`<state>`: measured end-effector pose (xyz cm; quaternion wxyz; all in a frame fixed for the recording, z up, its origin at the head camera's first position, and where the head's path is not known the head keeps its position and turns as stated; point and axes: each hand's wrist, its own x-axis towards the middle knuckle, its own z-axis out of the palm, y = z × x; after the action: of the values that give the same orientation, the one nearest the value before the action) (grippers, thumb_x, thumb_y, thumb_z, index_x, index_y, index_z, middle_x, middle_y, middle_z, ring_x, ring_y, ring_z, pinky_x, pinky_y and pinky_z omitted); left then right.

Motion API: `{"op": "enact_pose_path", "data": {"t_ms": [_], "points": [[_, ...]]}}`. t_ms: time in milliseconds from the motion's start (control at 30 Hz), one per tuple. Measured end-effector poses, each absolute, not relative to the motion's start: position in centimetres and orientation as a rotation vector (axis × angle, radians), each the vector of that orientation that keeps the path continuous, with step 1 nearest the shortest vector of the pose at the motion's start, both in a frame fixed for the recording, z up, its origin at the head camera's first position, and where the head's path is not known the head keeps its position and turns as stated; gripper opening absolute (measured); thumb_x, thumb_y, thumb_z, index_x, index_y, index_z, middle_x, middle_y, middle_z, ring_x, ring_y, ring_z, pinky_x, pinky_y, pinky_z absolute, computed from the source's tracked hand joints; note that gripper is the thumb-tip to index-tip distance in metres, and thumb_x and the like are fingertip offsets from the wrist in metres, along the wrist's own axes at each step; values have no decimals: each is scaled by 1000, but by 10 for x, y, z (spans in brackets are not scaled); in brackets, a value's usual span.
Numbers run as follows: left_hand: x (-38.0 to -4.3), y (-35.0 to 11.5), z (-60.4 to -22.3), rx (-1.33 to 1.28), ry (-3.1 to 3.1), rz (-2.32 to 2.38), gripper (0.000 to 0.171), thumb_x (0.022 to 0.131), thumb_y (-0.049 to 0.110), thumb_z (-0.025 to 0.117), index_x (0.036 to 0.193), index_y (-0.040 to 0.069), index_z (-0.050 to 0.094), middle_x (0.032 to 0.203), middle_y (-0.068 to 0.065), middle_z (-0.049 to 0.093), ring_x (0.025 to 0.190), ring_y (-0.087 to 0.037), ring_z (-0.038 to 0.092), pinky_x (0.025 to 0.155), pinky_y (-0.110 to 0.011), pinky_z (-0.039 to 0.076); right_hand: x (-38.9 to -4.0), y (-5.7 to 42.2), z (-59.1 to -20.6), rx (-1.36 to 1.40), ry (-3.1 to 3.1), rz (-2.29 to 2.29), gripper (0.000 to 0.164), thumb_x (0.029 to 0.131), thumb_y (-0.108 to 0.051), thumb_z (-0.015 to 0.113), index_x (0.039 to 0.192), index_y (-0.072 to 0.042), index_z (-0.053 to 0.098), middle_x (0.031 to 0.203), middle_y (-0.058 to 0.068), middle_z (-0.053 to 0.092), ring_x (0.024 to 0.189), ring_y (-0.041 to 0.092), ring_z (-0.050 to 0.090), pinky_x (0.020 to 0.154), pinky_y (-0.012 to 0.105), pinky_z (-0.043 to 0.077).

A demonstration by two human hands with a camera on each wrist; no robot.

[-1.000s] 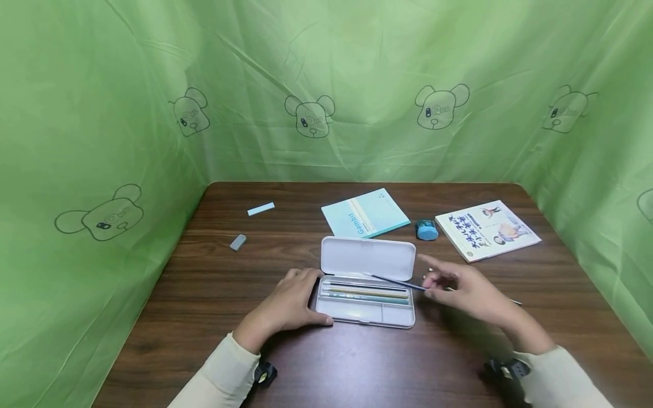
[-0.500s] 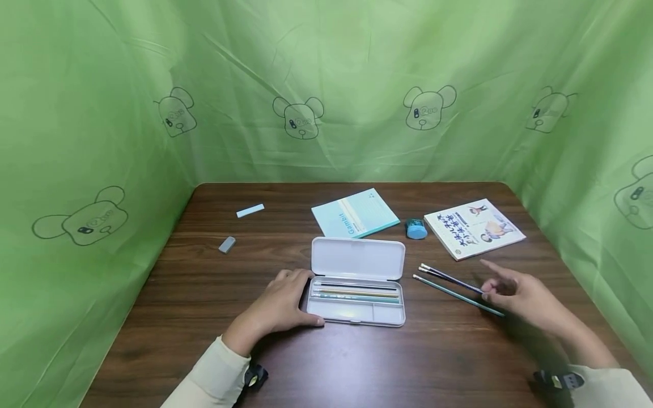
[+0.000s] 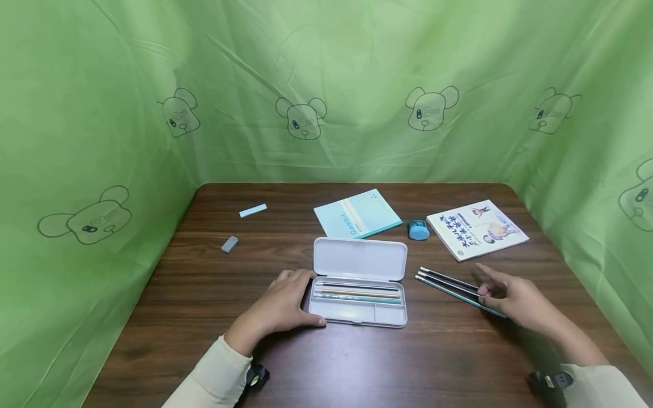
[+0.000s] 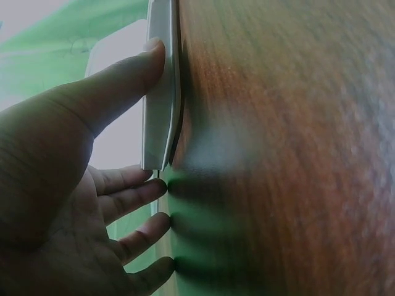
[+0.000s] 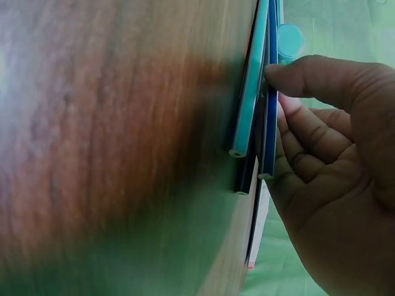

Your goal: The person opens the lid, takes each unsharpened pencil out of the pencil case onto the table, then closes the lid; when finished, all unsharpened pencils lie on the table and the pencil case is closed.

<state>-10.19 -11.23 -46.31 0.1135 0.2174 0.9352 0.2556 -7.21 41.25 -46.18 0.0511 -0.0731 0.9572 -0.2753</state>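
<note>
Head view: an open pencil case (image 3: 360, 259) lay just right of the left grip (image 3: 280, 303), spread wide; three pencils (image 3: 446, 278) slanted leftward from the right grip (image 3: 517, 300). Left wrist: the left grip's thumb touched the pencil case. Right wrist: the right grip pinched a blue pencil (image 5: 270, 132), a teal pencil (image 5: 250, 92) just beside it.
</note>
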Motion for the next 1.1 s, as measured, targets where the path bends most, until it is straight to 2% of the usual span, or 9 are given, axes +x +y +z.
{"op": "enact_pose_path", "data": {"t_ms": [167, 333, 633, 767, 1100], "points": [[-102, -112, -464, 629, 2742, 753, 96, 77, 53, 102, 152, 12, 58, 157, -9, 64, 146, -38, 52, 122, -63, 44, -74, 409, -462, -264, 2960, -770, 79, 90, -2, 88, 158, 12, 51, 99, -4, 81, 90, 4, 73, 80, 21, 60], [-102, -112, -463, 630, 2749, 754, 97, 76, 54, 102, 152, 11, 58, 157, -11, 64, 146, -39, 53, 122, -64, 44, -75, 407, -462, -286, 2979, -738, 79, 89, -3, 89, 158, 11, 52, 98, -6, 80, 90, -4, 68, 78, 24, 59], [-102, -112, -464, 648, 2749, 737, 95, 77, 54, 101, 150, 11, 58, 157, -11, 64, 142, -38, 54, 119, -63, 46, -76, 398, -457, -283, 2997, -785, 77, 93, -9, 89, 159, 7, 54, 99, -7, 82, 91, -6, 69, 81, 20, 56], [-103, -112, -465, 640, 2749, 737, 96, 77, 53, 101, 151, 11, 58, 157, -11, 63, 142, -38, 54, 119, -63, 46, -77, 381, -452, -346, 2985, -854, 76, 93, -9, 90, 159, 5, 56, 98, -7, 83, 90, -8, 69, 80, 20, 55], [-103, -111, -467, 632, 2752, 735, 96, 77, 56, 101, 152, 13, 58, 157, -9, 63, 143, -39, 53, 119, -63, 46, -87, 320, -444, -619, 2916, -919, 72, 94, -3, 87, 158, 5, 56, 97, -11, 79, 89, -5, 65, 78, 28, 59]]}}
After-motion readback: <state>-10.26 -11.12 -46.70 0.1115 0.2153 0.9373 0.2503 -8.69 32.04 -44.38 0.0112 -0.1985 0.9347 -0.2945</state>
